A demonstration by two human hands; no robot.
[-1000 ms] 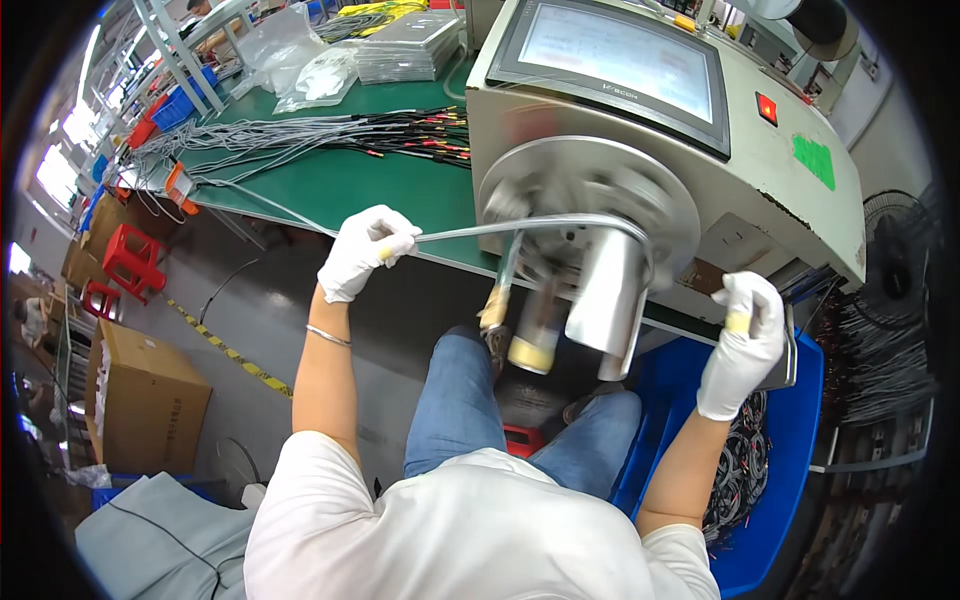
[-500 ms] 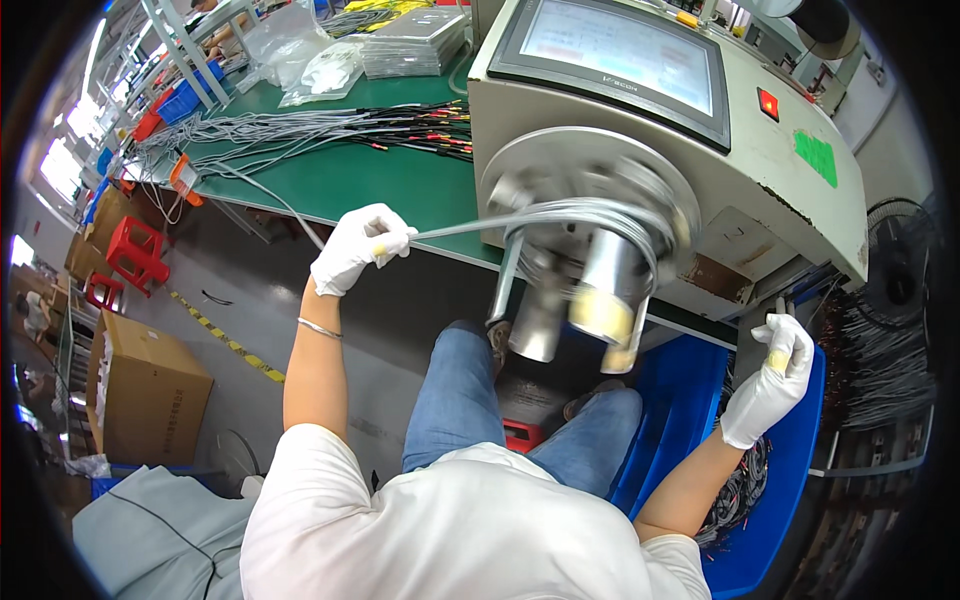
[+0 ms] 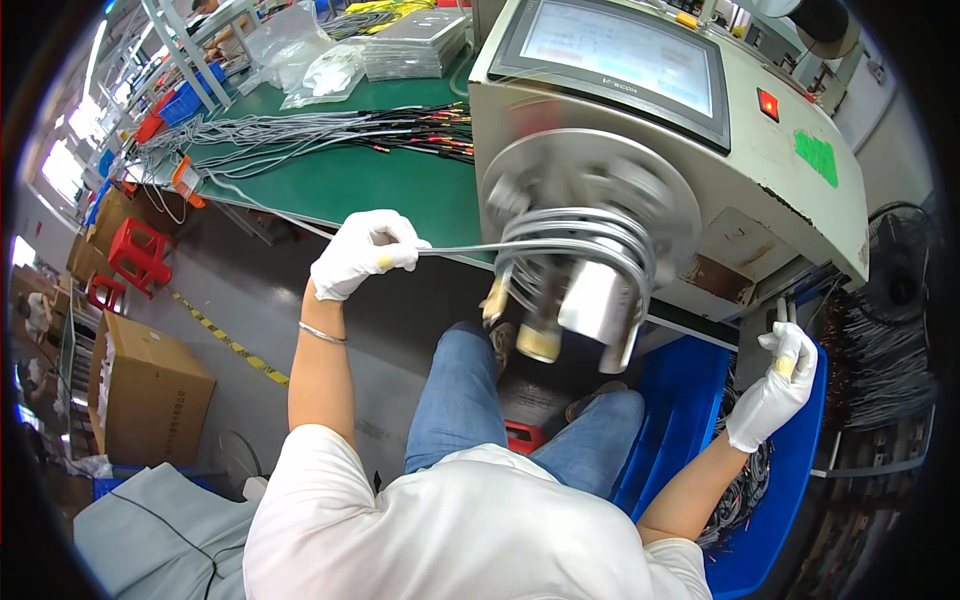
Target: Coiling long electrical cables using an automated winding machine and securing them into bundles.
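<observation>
My white-gloved left hand (image 3: 368,254) is closed on a grey cable (image 3: 465,248), pinching it between thumb and fingers. From there the cable runs right to a winding head, where several loops make a coil (image 3: 590,232) around metal posts (image 3: 595,302). Motion smears the posts and parts of the round metal disc (image 3: 510,170) behind them. On the other side, the cable trails from my left hand toward the green table. My right hand (image 3: 773,392), also gloved, has its fingers curled with nothing visible in them. It hovers over a blue bin (image 3: 790,480), apart from the coil.
A beige machine (image 3: 740,185) with a screen (image 3: 620,65) and a lit red switch (image 3: 767,105) carries the winding head. Grey cables (image 3: 300,128) with dark ends lie on the green table (image 3: 420,180). Coiled cables (image 3: 740,500) fill the bin. A fan (image 3: 900,270) stands right.
The winding head has turned, its posts are in new positions, and more loops show around them. My left hand has shifted slightly right; my right hand is slightly lower.
</observation>
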